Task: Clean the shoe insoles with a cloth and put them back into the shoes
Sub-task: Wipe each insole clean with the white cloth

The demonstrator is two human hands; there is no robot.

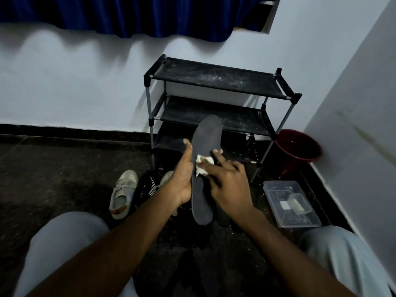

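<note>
Fingers [217, 156] pressing cloth [202, 166] on insole [206, 133], left hand [183, 183] gripping insole

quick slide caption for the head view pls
Left hand holds a dark insole while the right hand presses a white cloth against it, beside a beige sneaker.

Single wide-angle view, worn at the head, directed forward and down; the insole [206, 138] is framed close, the floor [64, 168] beyond.
</note>
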